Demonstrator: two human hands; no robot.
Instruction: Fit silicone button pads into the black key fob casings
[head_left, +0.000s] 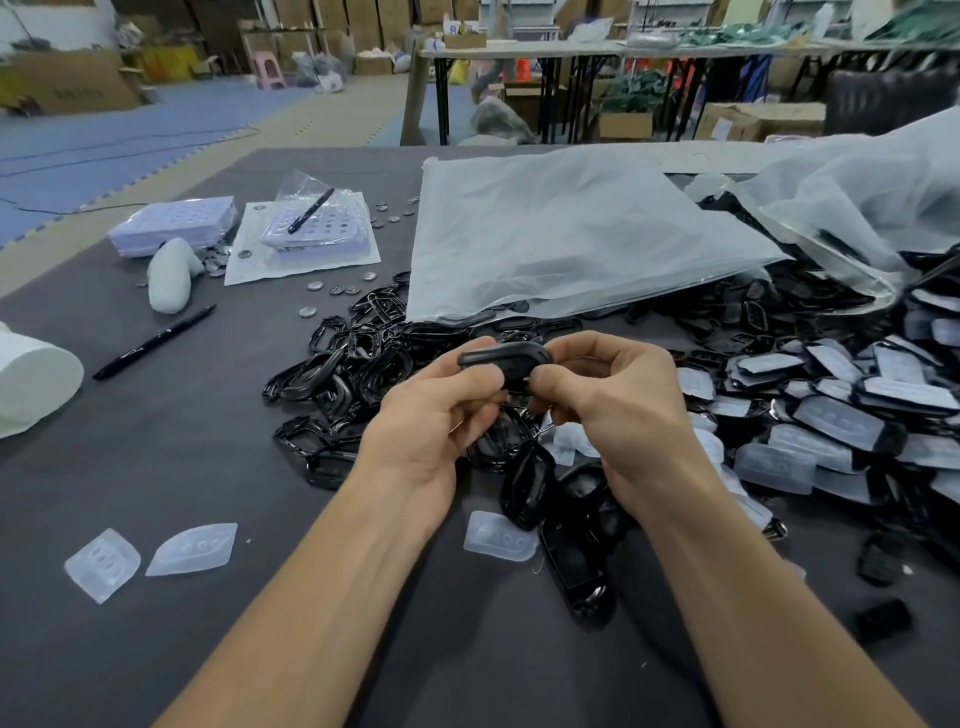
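Both forearms reach over the dark table (156, 467); left hand (431, 415) and right hand (618, 410) pinch one black casing (506, 358) above the casing pile (353, 374); three silicone pads (192, 550) lie near that pile.

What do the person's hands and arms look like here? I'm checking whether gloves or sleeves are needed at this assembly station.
Both the left hand and the right hand are bare, with no gloves. The forearms are uncovered right down to the picture's lower edge, so no sleeves show. No watch, ring, wristband or marking is visible on either hand or wrist.
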